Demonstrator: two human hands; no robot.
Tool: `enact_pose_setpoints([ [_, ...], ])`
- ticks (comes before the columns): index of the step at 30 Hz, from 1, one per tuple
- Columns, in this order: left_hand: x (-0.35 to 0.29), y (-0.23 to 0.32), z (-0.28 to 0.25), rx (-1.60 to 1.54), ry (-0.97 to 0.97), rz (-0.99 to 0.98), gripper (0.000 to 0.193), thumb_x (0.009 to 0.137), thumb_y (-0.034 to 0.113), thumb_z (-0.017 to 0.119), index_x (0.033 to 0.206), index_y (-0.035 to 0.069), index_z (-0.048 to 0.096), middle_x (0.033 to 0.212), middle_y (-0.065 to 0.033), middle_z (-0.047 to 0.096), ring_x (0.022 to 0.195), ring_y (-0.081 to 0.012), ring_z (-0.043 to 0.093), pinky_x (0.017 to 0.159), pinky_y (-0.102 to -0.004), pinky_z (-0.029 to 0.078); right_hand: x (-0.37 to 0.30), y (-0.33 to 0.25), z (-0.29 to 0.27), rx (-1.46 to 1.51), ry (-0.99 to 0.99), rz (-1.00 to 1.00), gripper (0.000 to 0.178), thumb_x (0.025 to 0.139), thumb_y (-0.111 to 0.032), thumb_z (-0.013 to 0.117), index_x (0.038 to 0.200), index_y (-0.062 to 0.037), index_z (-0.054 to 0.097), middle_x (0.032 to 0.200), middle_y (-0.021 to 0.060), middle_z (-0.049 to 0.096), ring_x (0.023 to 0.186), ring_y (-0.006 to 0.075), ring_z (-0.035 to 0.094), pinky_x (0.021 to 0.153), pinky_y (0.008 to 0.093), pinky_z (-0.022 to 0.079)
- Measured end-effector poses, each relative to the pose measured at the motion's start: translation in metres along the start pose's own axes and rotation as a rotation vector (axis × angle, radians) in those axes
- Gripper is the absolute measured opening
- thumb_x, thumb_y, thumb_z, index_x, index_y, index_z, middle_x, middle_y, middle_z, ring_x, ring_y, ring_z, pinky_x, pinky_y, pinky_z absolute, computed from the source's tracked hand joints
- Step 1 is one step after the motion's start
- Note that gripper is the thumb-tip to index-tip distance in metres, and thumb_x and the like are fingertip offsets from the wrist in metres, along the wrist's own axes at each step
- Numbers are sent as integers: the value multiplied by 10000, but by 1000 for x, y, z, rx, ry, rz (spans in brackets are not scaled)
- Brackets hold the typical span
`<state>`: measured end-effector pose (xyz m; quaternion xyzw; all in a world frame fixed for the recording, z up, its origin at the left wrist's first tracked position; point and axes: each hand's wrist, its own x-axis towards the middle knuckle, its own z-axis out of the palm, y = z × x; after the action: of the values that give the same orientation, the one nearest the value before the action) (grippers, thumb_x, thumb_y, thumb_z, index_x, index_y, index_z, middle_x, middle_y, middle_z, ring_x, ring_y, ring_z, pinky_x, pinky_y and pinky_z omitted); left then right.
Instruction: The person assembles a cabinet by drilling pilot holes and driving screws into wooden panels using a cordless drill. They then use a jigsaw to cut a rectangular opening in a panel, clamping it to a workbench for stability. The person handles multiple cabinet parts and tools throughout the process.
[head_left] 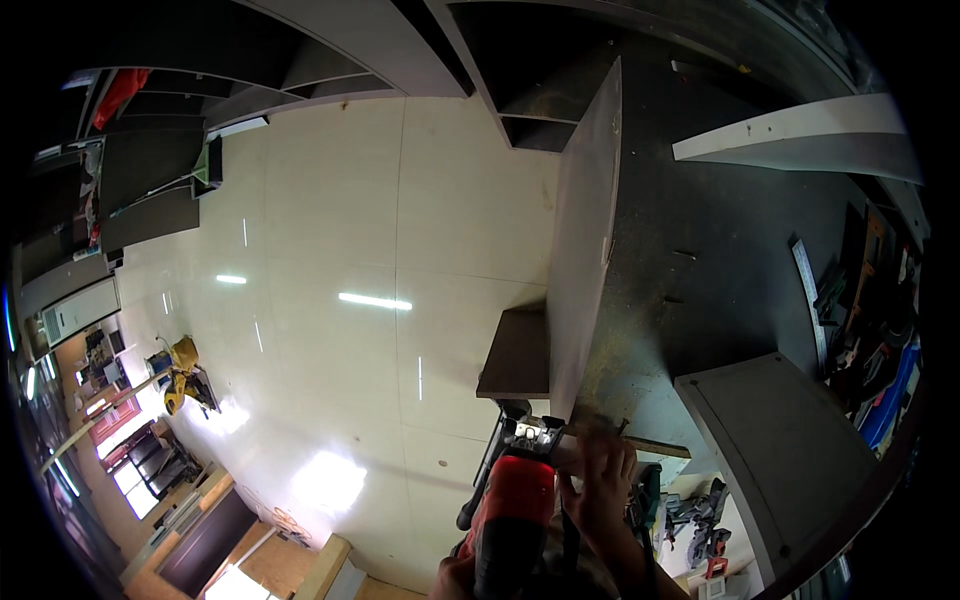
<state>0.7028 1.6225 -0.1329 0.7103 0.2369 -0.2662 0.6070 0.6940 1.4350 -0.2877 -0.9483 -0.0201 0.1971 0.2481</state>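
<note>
Right hand [600,478], fingers curled and pressed at the near end of the long grey flat board [585,240] standing on edge on the dark counter [720,260]; it seems to steady the board. Left hand [455,578] grips the rear of the red and black power tool [512,510], nose at the board's end (bit hidden). Judged step: fastening or drilling at the board end; next calls for a square, steady push. Sawdust lies nearby.

Workshop: glossy pale floor [330,300] with light glare, grey cabinet carcasses [330,60] stacked behind, dark workbench [740,260] right.
</note>
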Motion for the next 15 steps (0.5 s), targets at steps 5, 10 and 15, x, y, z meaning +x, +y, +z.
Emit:
enact_pose_setpoints([
  [5,3,3,-1,25,-11,4,203,711,91,715,874,-19,668,707,-93,660,615,-150,621,596,-316,518,2,-1,-1,11,-6,-4,675,700,-205,823,1319,-90,579,1241,205,499,1174,421,490,1017,560,400],
  [10,9,8,-2,25,-6,67,184,711,92,713,854,-14,664,699,-97,658,599,-162,622,587,-327,512,0,2,0,26,-12,-18,717,682,-177,827,1340,-88,557,1268,221,476,1178,447,463,991,562,412],
  [15,7,5,-4,36,-35,37,196,703,99,724,851,-14,664,699,-101,661,602,-165,626,593,-329,517,0,3,1,28,-22,-23,732,683,-169,824,1354,-87,544,1292,226,466,1189,461,446,988,566,410],
])
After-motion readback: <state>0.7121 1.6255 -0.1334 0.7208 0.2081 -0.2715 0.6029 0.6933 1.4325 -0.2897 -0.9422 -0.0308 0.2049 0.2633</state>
